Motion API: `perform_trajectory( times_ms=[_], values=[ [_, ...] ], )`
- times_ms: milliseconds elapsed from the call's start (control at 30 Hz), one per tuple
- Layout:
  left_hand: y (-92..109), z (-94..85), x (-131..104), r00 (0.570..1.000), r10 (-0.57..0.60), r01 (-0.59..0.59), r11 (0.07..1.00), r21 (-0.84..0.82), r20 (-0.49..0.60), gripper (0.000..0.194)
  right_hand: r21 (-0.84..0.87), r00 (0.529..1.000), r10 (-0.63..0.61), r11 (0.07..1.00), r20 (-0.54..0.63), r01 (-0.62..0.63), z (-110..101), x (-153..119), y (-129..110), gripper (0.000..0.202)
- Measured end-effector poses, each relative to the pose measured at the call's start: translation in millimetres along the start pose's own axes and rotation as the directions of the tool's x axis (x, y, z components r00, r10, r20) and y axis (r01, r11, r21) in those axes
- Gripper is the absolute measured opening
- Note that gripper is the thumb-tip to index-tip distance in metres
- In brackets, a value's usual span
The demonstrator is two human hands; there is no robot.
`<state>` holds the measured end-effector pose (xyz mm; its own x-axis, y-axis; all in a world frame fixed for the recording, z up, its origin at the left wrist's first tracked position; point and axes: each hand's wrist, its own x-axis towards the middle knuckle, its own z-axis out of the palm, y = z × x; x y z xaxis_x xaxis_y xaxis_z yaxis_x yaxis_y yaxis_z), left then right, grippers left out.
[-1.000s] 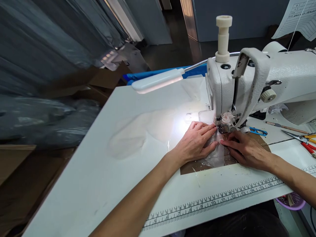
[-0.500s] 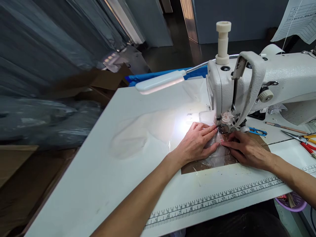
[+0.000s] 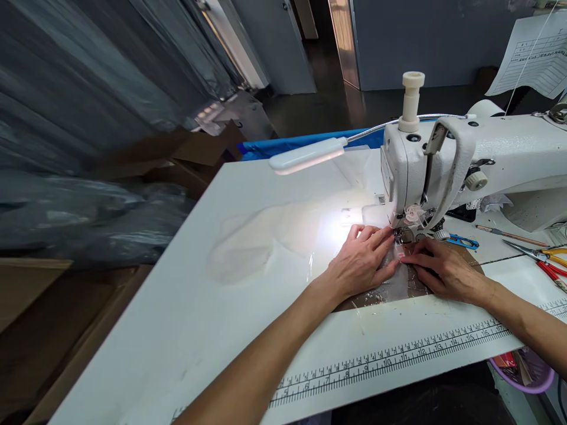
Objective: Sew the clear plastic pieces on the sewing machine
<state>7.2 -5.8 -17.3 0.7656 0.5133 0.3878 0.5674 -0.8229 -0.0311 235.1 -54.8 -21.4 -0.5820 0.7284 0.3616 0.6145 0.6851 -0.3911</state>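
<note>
A white sewing machine (image 3: pixel 398 171) stands on the right of the table, its needle area right in front of my fingers. My left hand (image 3: pixel 361 262) lies flat with fingers stretched over a sheer white fabric (image 3: pixel 394 286), fingertips close to the presser foot. My right hand (image 3: pixel 445 271) is on the other side of the needle area, thumb and forefinger pinched at the fabric's edge, beside a small pinkish strip (image 3: pixel 399 251). Under the fabric is a brown plate (image 3: pixel 460 254). A pale ruffled trim (image 3: pixel 414 213) hangs at the machine head.
A lit lamp (image 3: pixel 308 155) on a bendable neck shines on the white table (image 3: pixel 186 319). Blue thread snips (image 3: pixel 463 241), a slim stick-like tool (image 3: pixel 511 235) and scissors (image 3: pixel 527 251) lie at right. A printed ruler (image 3: pixel 390 366) runs along the front edge; a purple basket (image 3: pixel 534 381) sits below.
The whole view has shifted slightly, so the machine and table appear lower and a little to the right. Both hands keep nearly the same place at the needle area.
</note>
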Motion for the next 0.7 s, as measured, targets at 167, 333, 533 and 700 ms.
perform_trajectory(
  times_ms=[167, 333, 533, 700],
  values=[
    [0, 4.4, -1, 0.993, 0.102, -0.107, 0.991, -0.084, -0.064, 0.026, 0.003, 1.000, -0.001, 1.000, 0.005, 0.001, 1, -2, 1, 0.032],
    [0, 1.5, -2, 0.987, 0.138, -0.151, 0.968, -0.202, -0.076, 0.022, 0.016, 0.999, 0.030, 0.999, 0.031, -0.031, 3, -3, 2, 0.033],
    [0, -7.5, -4, 0.978, 0.184, -0.197, 0.969, -0.152, -0.096, 0.023, -0.015, 0.997, 0.063, 0.998, 0.044, -0.062, 3, -3, 0, 0.035],
    [-2, -6.6, -3, 0.991, 0.135, -0.133, 0.984, -0.114, 0.010, 0.028, -0.019, 0.998, 0.053, 0.998, 0.034, -0.052, 2, -2, -3, 0.036]
  ],
)
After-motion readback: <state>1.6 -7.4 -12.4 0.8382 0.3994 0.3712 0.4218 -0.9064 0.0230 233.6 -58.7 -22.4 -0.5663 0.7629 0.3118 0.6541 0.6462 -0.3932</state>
